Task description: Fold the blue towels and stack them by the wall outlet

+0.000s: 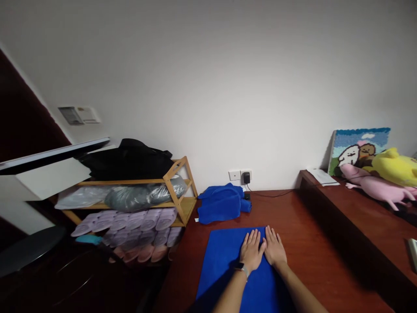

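Observation:
A blue towel (pixel 221 256) lies spread flat on the reddish-brown desk, its near part running out of the bottom of the view. My left hand (pixel 251 252) rests palm down on it, fingers stretched out, a watch on the wrist. Beside it, my right hand (pixel 274 248) lies flat along the towel's right edge near the far corner, fingers extended. The left thumb is close to the right hand; whether they touch I cannot tell. Beyond the spread towel, more blue towels (pixel 219 206) sit in a loose heap against the wall.
A black plug (pixel 246 177) is in the wall socket, its cord crossing the desk's back. At right, a raised ledge (pixel 361 217) bears a pink plush toy (pixel 374 184), a yellow plush toy (pixel 395 167) and a picture (pixel 350 145). Left stands a wooden rack (pixel 185 191) with several slippers (pixel 151 219).

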Tool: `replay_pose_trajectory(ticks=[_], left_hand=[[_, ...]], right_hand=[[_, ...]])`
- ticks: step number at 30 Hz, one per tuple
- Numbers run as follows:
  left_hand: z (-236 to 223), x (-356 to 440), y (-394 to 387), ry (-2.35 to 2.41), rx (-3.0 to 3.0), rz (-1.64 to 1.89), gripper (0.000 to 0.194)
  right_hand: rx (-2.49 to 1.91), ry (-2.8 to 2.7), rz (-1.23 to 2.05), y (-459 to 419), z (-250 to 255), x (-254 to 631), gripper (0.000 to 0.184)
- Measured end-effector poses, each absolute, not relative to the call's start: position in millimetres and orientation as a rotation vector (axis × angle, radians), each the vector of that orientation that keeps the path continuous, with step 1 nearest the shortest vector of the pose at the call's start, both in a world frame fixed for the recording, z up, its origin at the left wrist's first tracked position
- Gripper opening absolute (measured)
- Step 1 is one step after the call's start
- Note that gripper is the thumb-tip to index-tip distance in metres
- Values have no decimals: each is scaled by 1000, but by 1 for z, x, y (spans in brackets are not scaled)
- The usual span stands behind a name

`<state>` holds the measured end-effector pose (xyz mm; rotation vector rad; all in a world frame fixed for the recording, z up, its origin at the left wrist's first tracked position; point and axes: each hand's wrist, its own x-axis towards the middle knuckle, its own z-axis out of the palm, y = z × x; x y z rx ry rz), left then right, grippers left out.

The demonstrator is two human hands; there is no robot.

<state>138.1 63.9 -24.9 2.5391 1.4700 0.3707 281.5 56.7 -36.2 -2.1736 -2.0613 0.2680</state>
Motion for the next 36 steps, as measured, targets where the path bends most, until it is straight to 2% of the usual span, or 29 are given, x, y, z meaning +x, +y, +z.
replay_pose_trajectory(ticks=[9,12,29,33,36], left_hand=[[-34,-40,72,2038,2317,287,74],[-36,-68,70,2091,2316,310,73],[-21,-60,71,2126,2287,237,76],[-13,-10,66,2127,2337,350,73],[-16,63,47,1772,2548,448,67]], right_hand=[[-2210,-1978,318,55,-31,278,69],[-2220,-1975,319,56,-32,278,69],[-2251,-1979,333,11,-26,272,68],[-2242,-1975,339,12,-24,271,68],[-2217,-1963,337,13,-27,273,68]])
